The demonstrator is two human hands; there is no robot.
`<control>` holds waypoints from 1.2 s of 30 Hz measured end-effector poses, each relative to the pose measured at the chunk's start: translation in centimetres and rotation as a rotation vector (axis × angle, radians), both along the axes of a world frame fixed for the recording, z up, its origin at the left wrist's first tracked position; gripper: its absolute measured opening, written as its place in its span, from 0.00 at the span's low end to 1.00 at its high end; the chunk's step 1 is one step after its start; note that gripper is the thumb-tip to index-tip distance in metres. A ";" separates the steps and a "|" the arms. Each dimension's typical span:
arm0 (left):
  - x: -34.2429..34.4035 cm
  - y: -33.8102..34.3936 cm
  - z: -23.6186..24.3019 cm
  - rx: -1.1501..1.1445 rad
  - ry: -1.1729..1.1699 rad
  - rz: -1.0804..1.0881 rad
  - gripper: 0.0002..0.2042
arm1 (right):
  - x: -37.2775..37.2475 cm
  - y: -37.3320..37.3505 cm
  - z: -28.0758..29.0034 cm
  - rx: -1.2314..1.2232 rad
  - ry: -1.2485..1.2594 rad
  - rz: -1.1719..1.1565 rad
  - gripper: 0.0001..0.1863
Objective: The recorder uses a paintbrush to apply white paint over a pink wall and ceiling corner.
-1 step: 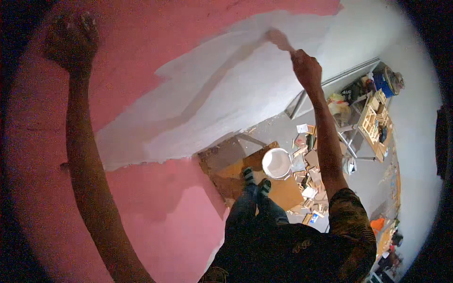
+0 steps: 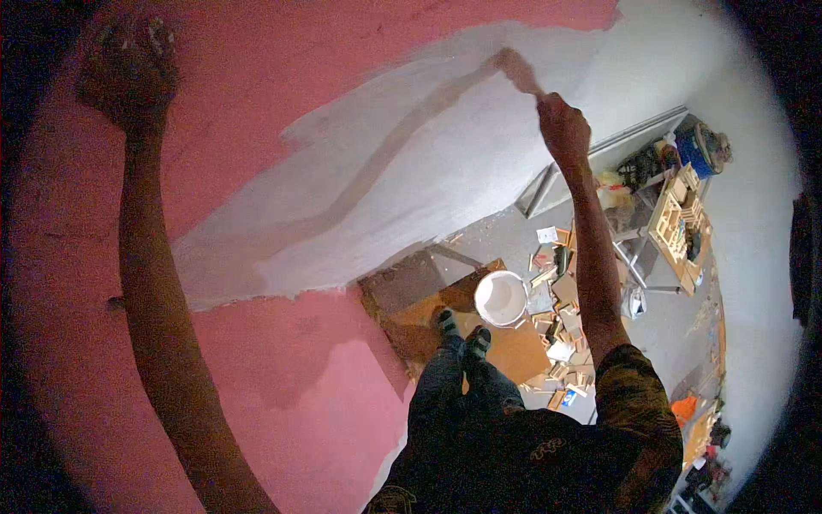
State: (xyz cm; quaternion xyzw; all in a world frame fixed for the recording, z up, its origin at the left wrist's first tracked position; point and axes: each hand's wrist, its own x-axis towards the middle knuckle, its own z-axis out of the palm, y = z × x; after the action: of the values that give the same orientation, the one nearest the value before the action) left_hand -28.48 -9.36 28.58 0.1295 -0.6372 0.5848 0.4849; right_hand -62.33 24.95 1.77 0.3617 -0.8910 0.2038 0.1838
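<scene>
My right hand [image 2: 565, 130] is closed round the end of a flat, brush-like tool [image 2: 518, 71], whose exact kind I cannot make out. The tool's far end is at the whitish coated patch [image 2: 377, 154] on the pink wall [image 2: 231, 103]. A long shadow of my arm crosses that patch. Raised at the upper left, my left hand [image 2: 128, 75] has curled fingers with pale specks on them. It is dark there, and whatever those fingers may hold is hidden. The left forearm passes in front of the pink wall.
My feet are on a brown board [image 2: 514, 347], beside a white bucket [image 2: 502, 298]. Wood offcuts [image 2: 561, 321] litter the floor to its right. Farther right stand a wooden frame-like piece [image 2: 681, 223], a blue container [image 2: 698, 152] and bags. An orange item [image 2: 684, 409] lies lower right.
My right hand and the tool have shifted slightly to the right along the whitish patch. The left hand has barely moved.
</scene>
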 end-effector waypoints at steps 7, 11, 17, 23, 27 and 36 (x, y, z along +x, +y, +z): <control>-3.2 7.3 -0.4 0.619 0.221 0.033 0.13 | 5.0 -3.7 0.3 -0.021 0.118 -0.069 0.14; -2.6 6.6 -0.8 0.135 0.043 -0.106 0.12 | 20.0 -10.1 -3.6 -0.042 0.189 0.226 0.14; -2.6 5.7 -1.7 0.144 0.051 -0.216 0.16 | 34.6 -13.7 -1.8 -0.040 -0.103 0.621 0.12; -2.5 6.0 -1.0 0.155 0.047 -0.231 0.16 | 29.1 -12.0 -3.2 -0.007 -0.108 0.429 0.14; -2.5 5.8 -1.6 0.186 0.038 -0.280 0.16 | 19.4 -9.2 -5.5 0.000 -0.130 0.144 0.13; -2.3 6.1 -0.9 0.061 0.077 -0.369 0.14 | 10.8 -5.3 -8.3 0.019 0.015 -0.279 0.14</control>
State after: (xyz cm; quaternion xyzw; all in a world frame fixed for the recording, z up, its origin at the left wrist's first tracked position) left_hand -30.83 -3.22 27.71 0.0471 -0.6485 0.4610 0.6039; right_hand -51.52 19.67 -6.53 0.2377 -0.9331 0.1653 0.2134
